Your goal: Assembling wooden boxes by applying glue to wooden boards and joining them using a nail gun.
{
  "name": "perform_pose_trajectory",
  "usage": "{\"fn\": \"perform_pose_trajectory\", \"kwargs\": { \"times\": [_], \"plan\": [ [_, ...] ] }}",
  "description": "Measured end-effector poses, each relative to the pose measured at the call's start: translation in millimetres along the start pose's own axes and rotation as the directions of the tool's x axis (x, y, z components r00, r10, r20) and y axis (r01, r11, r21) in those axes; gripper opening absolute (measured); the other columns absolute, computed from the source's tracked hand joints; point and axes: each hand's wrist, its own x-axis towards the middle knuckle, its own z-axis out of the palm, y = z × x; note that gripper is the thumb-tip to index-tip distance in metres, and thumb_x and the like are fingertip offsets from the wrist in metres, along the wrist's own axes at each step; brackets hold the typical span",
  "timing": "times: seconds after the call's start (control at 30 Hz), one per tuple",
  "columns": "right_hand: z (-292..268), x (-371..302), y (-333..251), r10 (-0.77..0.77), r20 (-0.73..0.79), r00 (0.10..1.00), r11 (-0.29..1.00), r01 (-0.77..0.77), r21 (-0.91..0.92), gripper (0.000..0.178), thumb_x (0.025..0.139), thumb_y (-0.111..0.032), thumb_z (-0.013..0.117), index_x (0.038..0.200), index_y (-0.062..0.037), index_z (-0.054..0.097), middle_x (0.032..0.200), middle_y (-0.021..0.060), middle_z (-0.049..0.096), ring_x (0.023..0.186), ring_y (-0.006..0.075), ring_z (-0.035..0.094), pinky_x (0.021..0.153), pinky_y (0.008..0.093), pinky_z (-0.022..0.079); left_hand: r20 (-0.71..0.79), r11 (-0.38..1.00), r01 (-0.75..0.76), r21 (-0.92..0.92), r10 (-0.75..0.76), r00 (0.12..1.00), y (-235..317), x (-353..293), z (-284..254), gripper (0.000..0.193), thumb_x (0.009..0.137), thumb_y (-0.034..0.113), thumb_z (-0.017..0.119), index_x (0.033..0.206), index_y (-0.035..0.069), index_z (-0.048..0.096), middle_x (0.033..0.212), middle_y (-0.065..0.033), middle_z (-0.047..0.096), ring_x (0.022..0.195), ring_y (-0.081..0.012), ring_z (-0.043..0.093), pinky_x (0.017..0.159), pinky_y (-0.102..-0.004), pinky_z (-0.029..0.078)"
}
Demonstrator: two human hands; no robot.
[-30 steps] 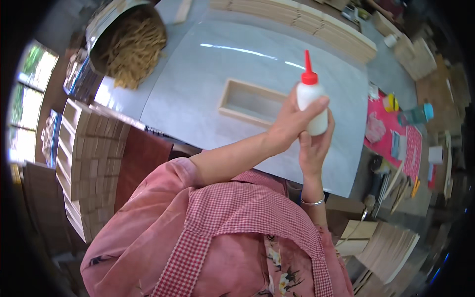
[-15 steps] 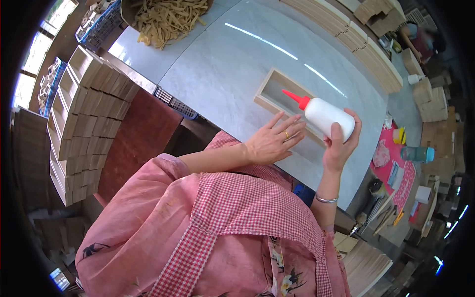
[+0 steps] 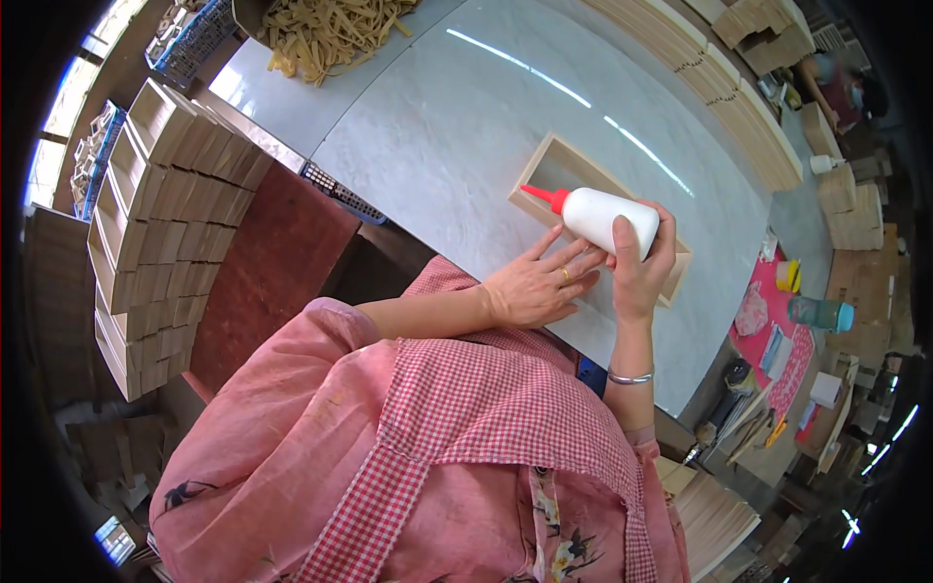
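Observation:
My right hand (image 3: 641,257) grips a white squeeze bottle (image 3: 601,222) with a red pointed nozzle. The bottle is tilted almost level, its nozzle aimed left over the near-left end of a shallow wooden box frame (image 3: 556,151). That frame lies at a slant on the table, partly hidden by the bottle and the hand. My left hand (image 3: 536,290) rests with fingers spread at the near side of the frame, just below the bottle. A finger ring shows on it, and nothing is held there.
Long wooden strips (image 3: 719,83) line the table's far right edge. Rubber bands (image 3: 326,39) are heaped at the far left. Stacked wooden boxes (image 3: 160,209) stand left of the pale marbled table (image 3: 408,165). A teal bottle (image 3: 814,312) sits on the right, and a person (image 3: 836,92) is beyond.
My right hand has carried the bottle leftward, bringing the red nozzle over the end of the wooden frame. The left hand has stayed nearly in place.

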Motion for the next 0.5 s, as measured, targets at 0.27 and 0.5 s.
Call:
{"fn": "perform_pose_trajectory", "kwargs": {
  "times": [0.27, 0.5],
  "plan": [
    [6.8, 6.5, -3.0, 0.000, -0.041, 0.999, 1.000, -0.001, -0.031, 0.041, 0.091, -0.025, 0.073, 0.119, -0.0027, 0.053, 0.108, 0.0123, 0.061, 0.091, 0.0209, 0.060, 0.078, 0.0310, 0.053, -0.006, 1.000, -0.001, -0.031, 0.001, 1.000, -1.7, 0.3, -0.3, 0.054, 0.088, 0.038, 0.067, 0.132, 0.007, 0.060, 0.162, -0.0104, 0.033, 0.153, -0.0300, 0.024, 0.124, -0.0597, 0.014],
    [11.2, 18.3, -1.7, -0.032, -0.094, 0.995, 0.997, 0.025, -0.071, 0.040, 0.091, -0.027, 0.074, 0.116, -0.0028, 0.054, 0.105, 0.0118, 0.061, 0.089, 0.0207, 0.060, 0.077, 0.0313, 0.053, 0.023, 0.999, -0.002, -0.054, 0.003, 1.000, -3.0, 2.0, -4.4, 0.051, 0.087, 0.035, 0.068, 0.128, 0.005, 0.061, 0.164, -0.0105, 0.030, 0.155, -0.0296, 0.019, 0.124, -0.0593, 0.016]
  ]
}}
